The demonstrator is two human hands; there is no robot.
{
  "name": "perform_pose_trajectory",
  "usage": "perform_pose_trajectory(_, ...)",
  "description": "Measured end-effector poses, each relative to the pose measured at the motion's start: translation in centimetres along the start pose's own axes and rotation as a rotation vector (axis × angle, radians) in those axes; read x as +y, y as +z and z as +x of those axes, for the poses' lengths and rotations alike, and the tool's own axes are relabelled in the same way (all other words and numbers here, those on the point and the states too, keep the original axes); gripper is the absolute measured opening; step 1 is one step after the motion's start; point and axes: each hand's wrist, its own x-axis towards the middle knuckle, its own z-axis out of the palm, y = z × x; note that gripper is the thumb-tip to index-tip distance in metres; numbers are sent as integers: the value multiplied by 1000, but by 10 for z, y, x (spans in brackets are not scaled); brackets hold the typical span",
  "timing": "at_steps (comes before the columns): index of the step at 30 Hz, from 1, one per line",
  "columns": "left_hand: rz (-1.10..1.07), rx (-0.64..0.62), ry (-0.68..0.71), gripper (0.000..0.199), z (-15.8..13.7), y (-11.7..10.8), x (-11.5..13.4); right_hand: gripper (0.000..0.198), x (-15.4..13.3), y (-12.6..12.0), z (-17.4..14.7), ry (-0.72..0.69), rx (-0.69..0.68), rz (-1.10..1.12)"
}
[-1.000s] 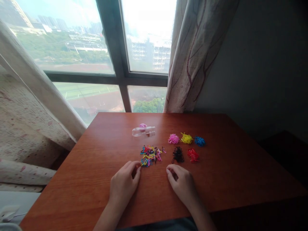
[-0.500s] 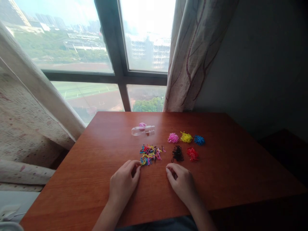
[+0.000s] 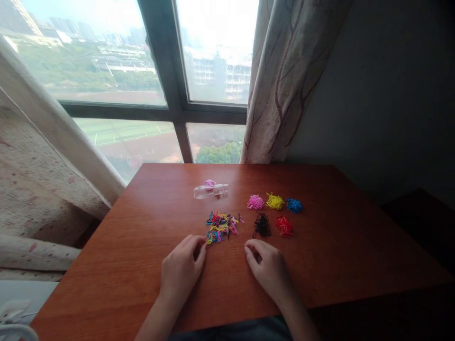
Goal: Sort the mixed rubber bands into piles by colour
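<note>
A mixed heap of small coloured rubber bands (image 3: 222,226) lies on the table in front of my hands. My left hand (image 3: 185,263) rests on the tabletop with its fingers curled and thumb and forefinger together. Its fingertips are at the heap's near left edge, and I see nothing held in them. My right hand (image 3: 266,263) also rests curled on the table, thumb tip against the forefinger, with nothing visible between them. Just beyond it are a pile of black bands (image 3: 262,225) and a pile of red bands (image 3: 284,226).
Farther back are piles of pink bands (image 3: 255,202), yellow bands (image 3: 275,201) and blue bands (image 3: 294,205). A clear plastic bottle-like container (image 3: 204,192) lies on its side, with a pink object (image 3: 210,184) at it. The brown table (image 3: 142,227) meets a window and curtains (image 3: 273,94).
The view has shifted very slightly. Both hands and the piles of bands keep their places on the table.
</note>
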Motion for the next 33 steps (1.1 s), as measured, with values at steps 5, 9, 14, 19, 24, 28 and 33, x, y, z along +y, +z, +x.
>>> perform_pose_trajectory(5,-19,10,21,13,1,0,-2,15,0,-1,0,-3,-6,-6)
perform_pose_trajectory(9,-63,45,87,14,0,1,-3,14,0,0,0,-1,-7,-10)
perform_pose_trajectory(14,1,72,309,17,-5,4,-1,14,0,0,1,-5,-2,-8)
perform_pose_trajectory(19,80,118,375,18,-5,5,1,15,-2,-2,1,-2,-4,-8)
perform_pose_trajectory(24,133,117,320,20,-6,2,2,16,-4,-3,2,-17,13,-18)
perform_pose_trajectory(28,240,93,243,19,-9,0,1,16,-5,-4,2,-12,8,-12)
perform_pose_trajectory(33,241,75,222,19,-11,-4,-3,16,-5,-4,3,-13,9,-19)
